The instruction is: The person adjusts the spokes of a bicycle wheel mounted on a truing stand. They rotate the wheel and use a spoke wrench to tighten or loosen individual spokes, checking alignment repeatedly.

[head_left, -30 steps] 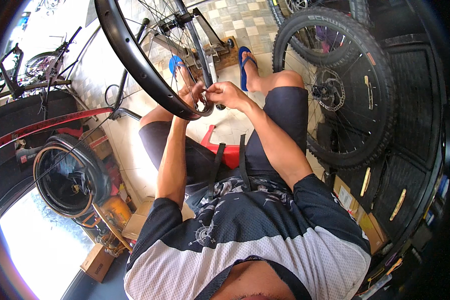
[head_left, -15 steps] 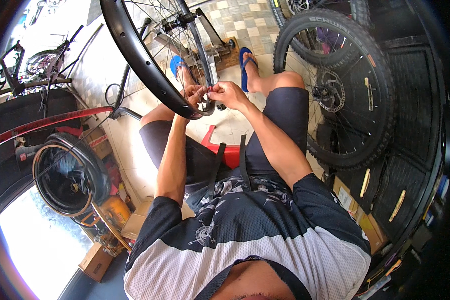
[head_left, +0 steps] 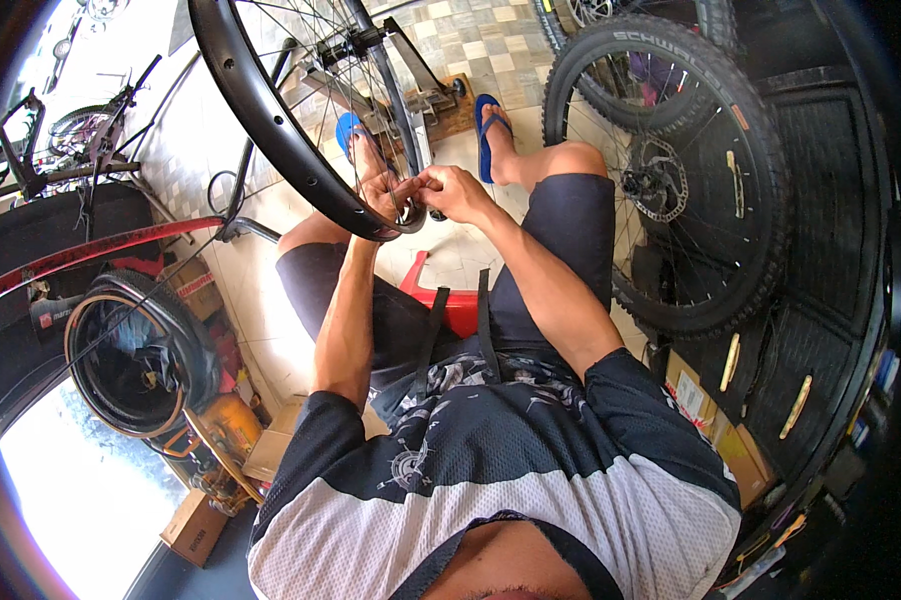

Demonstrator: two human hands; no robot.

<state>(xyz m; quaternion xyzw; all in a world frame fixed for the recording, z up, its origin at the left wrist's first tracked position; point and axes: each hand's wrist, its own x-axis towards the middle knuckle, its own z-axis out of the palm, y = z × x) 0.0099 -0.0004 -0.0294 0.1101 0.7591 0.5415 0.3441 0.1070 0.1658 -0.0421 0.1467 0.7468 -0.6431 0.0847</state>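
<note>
Beyond the lap, upper middle: spoked wheel with a black rim (head_left: pixel 286 152), its hub (head_left: pixel 353 45) at the arms of a metal wheel stand (head_left: pixel 418 60) with a wooden base (head_left: pixel 458 122).
Left hand: (head_left: pixel 387 196) at the rim's near end, fingers bent among the spokes; cannot tell whether it grips anything.
Right hand: (head_left: pixel 455 192) just beside the left, thumb and forefinger drawn together at the rim's inner edge; anything between them is too small to tell.
Seat: red plastic, (head_left: pixel 461 314) partly seen between the thighs.
Feet: blue flip-flops, (head_left: pixel 485 160) either side of the stand.
Person's right: knobby-tyred wheel with a disc rotor (head_left: pixel 680 180) before a black panelled door (head_left: pixel 821 130).
Person's left: tyres (head_left: pixel 199 350) above a cardboard box (head_left: pixel 194 526).
</note>
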